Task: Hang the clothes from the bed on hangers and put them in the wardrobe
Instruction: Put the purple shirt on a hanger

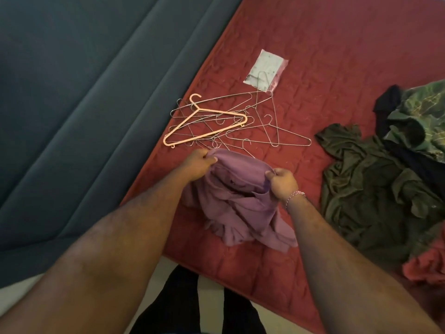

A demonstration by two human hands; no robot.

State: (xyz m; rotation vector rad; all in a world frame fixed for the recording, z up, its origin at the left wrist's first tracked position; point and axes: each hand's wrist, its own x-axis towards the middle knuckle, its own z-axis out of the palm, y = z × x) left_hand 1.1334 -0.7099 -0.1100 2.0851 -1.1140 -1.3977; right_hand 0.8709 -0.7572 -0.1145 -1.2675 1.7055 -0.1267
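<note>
Gripping the purple garment by its top edge, left hand and right hand each keep a closed grip, lifting it over the red bed, just before the hangers; olive clothes lie right.

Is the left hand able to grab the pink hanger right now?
Probably not yet: the left hand grips the purple shirt. The pink hanger lies close ahead, uncovered, atop wire hangers.

Dim, warm indoor light, even and soft, with no glare and only faint shadows in the cloth folds. Wide-angle distortion bends the bed edges and stretches the forearms near the lower corners. Detail is slightly soft throughout.
</note>
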